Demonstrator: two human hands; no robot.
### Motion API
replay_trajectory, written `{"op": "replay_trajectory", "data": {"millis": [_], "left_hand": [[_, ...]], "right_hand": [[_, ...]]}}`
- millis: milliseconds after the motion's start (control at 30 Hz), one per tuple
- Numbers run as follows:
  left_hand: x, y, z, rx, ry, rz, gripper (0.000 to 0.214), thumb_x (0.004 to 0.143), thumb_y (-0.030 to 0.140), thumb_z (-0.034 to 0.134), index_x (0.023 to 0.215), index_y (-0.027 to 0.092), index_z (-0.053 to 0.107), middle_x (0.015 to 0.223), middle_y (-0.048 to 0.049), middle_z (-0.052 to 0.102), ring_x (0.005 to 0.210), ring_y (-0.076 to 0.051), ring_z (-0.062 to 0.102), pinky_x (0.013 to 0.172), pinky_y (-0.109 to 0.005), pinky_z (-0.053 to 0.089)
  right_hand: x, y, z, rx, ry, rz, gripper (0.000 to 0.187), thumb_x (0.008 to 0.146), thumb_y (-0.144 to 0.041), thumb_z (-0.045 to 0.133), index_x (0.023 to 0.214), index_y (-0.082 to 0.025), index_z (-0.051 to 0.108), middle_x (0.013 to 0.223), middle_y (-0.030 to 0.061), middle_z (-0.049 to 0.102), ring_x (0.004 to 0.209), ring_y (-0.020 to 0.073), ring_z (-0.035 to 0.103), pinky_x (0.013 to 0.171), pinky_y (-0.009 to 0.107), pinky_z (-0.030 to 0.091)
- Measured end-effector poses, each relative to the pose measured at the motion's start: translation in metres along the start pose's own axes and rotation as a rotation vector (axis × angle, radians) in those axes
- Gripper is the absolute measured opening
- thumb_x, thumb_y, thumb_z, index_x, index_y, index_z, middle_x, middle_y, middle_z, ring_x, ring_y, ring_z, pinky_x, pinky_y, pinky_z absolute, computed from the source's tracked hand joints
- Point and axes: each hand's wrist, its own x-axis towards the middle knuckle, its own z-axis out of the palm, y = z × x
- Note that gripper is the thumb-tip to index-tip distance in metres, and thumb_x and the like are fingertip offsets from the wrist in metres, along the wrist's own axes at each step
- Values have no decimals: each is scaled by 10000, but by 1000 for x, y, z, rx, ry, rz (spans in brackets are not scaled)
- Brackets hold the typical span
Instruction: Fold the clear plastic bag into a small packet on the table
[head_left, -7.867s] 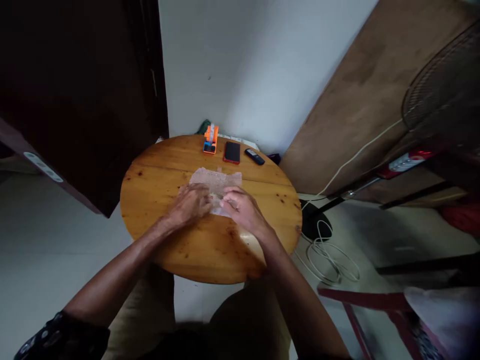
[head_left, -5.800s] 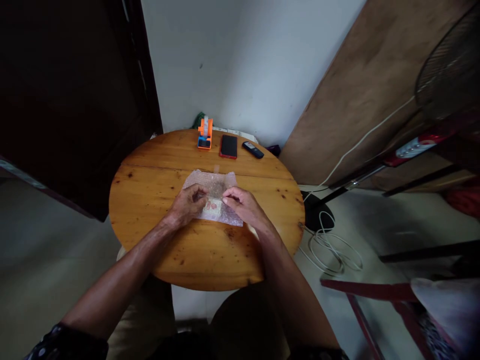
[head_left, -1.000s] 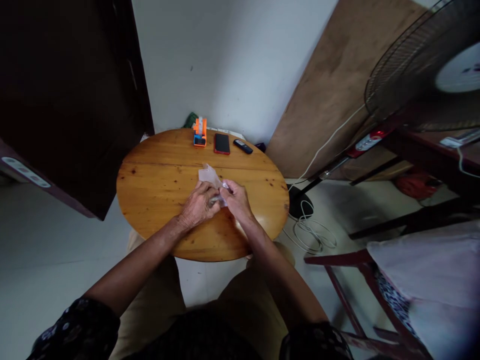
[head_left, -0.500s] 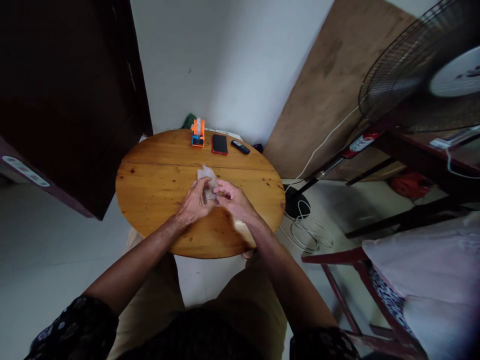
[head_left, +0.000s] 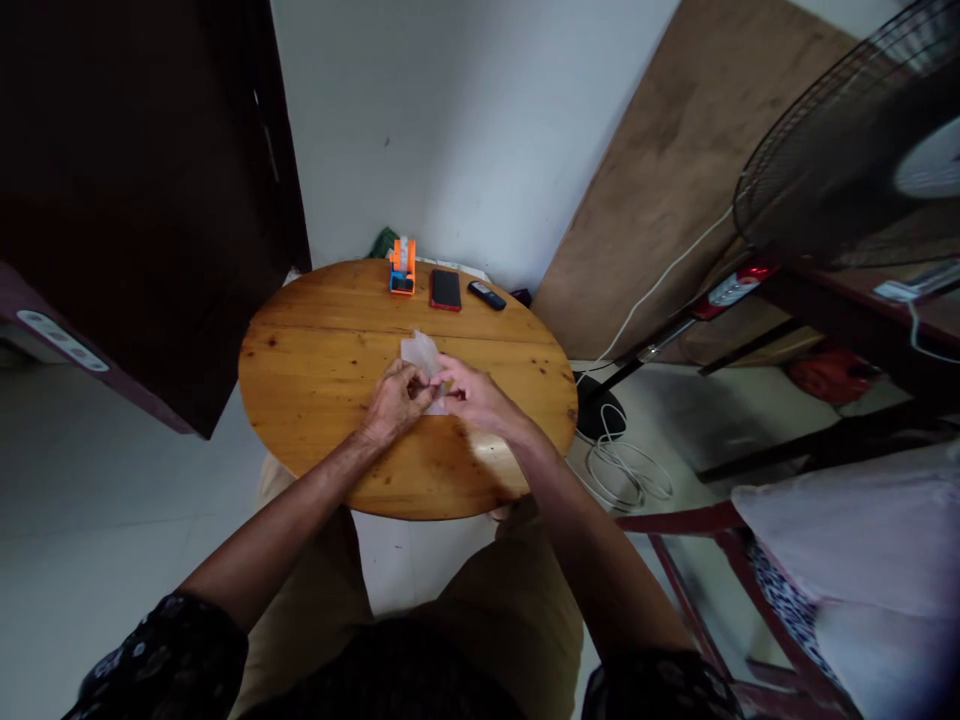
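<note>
A thin, whitish, crumpled sheet (head_left: 421, 350) lies between my hands over the middle of the round wooden table (head_left: 315, 400); whether it is paper or plastic film I cannot tell. From the left, my left hand (head_left: 397, 400) pinches it, thumb and forefinger curled into a ring. My right hand (head_left: 472, 393) meets it from the other side, with fingertips closed on the sheet close to the left fingertips. Both hands cover much of it, and only its upper part and a lower corner show.
Along the table's far edge stand an orange and blue tape dispenser (head_left: 403, 268), a dark phone in a red case (head_left: 445, 290) and a black keypad handset (head_left: 486, 295). A standing fan (head_left: 832, 150), coiled white cable (head_left: 622, 470) and cloth-draped chair (head_left: 862, 520) are to the right.
The view has shifted slightly, so the table and its objects sit a little further right. My fingers have changed position on the sheet, the left thumb and forefinger now pinched together.
</note>
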Motion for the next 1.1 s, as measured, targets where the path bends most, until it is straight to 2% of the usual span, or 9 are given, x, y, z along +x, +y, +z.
{"op": "replay_trajectory", "data": {"millis": [100,200,400,567,667,833,933,1033,1100], "left_hand": [[0,-1,2,15,-1,-10,51,770,184,662,771,180,612,829,-5,567,687,-119,539,649,-247,483],[0,1,1,40,18,5,54,753,163,648,775,186,604,834,-9,573,712,-131,548,685,-267,499],[-3,3,0,99,14,48,84,776,158,629,853,190,626,869,-24,587,799,-161,590,762,-301,530],[-4,6,0,150,29,109,252,798,158,611,1039,187,677,1167,-95,603,1048,-221,622,907,-355,542],[-3,6,-2,167,-18,161,228,807,136,586,999,195,694,1076,-80,659,1026,-228,635,931,-376,535],[-2,2,-3,174,-16,182,183,801,135,591,936,195,698,950,-64,693,909,-211,643,871,-365,547],[-2,1,-2,168,2,179,164,800,141,598,918,193,699,960,-70,696,911,-212,639,858,-360,550],[-3,1,0,164,4,175,154,803,148,600,912,191,699,960,-75,693,927,-219,637,859,-368,553],[-3,1,0,158,-1,170,153,806,153,598,916,188,700,973,-79,687,938,-219,641,861,-366,557]], "right_hand": [[-1,12,-7,164,190,20,532,780,-224,567,1310,-181,575,1048,55,717,647,106,588,665,264,505],[0,19,-8,130,311,9,405,799,-263,577,1189,-173,637,970,60,737,811,156,650,765,295,517],[3,23,12,-8,247,-57,418,871,-263,534,1277,-215,619,1123,66,745,977,190,679,838,323,535],[4,23,16,-229,242,-130,431,868,-200,530,1286,-208,638,1154,85,743,1121,247,650,1045,429,453],[5,23,14,-240,218,-132,424,869,-173,518,1271,-213,648,1156,82,745,1140,248,644,1072,442,432],[12,32,8,67,312,-86,338,896,-245,509,1204,-207,644,1124,66,750,1048,188,683,982,369,512],[18,38,1,224,394,108,290,869,-305,581,1127,-193,651,1076,73,744,908,183,708,751,304,577],[25,38,-5,313,297,320,272,823,-274,649,1071,-164,650,954,78,734,711,165,691,481,225,500],[32,35,-6,354,215,370,223,813,-248,663,1009,-141,655,835,68,721,617,149,659,412,207,447]]}}
